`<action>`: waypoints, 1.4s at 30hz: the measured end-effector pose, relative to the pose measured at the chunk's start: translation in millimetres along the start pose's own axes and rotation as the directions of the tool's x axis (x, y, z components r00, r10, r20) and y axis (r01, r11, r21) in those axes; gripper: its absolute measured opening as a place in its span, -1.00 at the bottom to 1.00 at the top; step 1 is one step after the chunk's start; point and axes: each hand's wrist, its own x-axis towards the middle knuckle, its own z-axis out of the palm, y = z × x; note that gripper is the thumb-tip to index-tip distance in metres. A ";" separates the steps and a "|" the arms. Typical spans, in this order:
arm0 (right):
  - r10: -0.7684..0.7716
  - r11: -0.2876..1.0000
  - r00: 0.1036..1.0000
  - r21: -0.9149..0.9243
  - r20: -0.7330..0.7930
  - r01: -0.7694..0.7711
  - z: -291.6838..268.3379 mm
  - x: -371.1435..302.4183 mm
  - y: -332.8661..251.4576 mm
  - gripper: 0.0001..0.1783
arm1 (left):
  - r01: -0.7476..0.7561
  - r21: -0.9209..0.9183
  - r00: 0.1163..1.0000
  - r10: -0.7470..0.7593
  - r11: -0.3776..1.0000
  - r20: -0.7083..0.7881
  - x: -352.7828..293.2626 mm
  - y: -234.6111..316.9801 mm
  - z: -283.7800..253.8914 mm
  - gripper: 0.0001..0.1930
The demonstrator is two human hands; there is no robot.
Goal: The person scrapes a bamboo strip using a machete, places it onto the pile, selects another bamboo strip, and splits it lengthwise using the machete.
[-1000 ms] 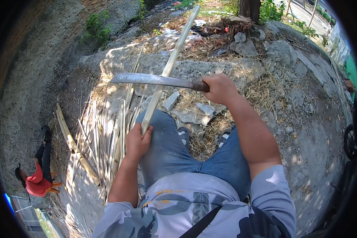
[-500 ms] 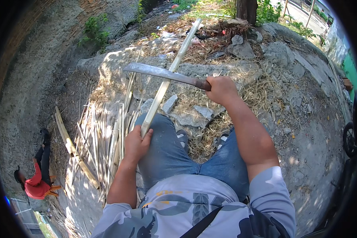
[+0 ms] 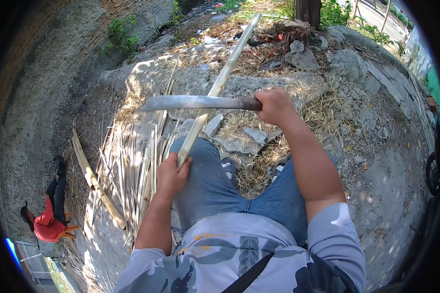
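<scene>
My left hand [image 3: 174,174] is closed around the lower end of a long pale bamboo strip [image 3: 194,129], beside my left thigh. The strip slants up and away to the right, beyond the stones in front of me. In my closed right hand [image 3: 275,106] is the dark brown handle of a machete [image 3: 190,102]. Its wide grey blade points left and lies across the strip at about mid-length. Whether the edge bites into the bamboo I cannot tell.
Many split bamboo strips [image 3: 132,171] lie on the ground to my left, beside a thicker bamboo pole [image 3: 97,184]. Broken stones [image 3: 213,125] and curly shavings [image 3: 322,115] cover the ground ahead. A person in red [image 3: 49,225] sits far left. A tree trunk [image 3: 307,12] stands ahead.
The machete has come down along the bamboo strip toward me, its blade turning from a slant to nearly level. My left hand keeps its hold on the strip.
</scene>
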 end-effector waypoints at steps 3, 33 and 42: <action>0.329 0.928 0.942 0.162 0.073 -0.336 11.8 -2.2 13.1 -0.80 | 0.117 -0.063 0.993 -0.118 0.991 -0.010 -8.9 -1.9 -5.3 -0.60; 0.231 0.961 0.962 0.122 0.144 -0.249 -0.2 -4.1 -5.2 -0.79 | 0.015 0.032 0.996 -0.018 0.999 0.086 4.2 -5.2 -0.1 -0.57; -0.068 0.998 0.996 -0.002 0.059 0.068 9.1 0.8 -13.2 -0.77 | -0.015 0.059 0.998 0.011 0.998 0.059 3.6 -4.8 2.7 -0.58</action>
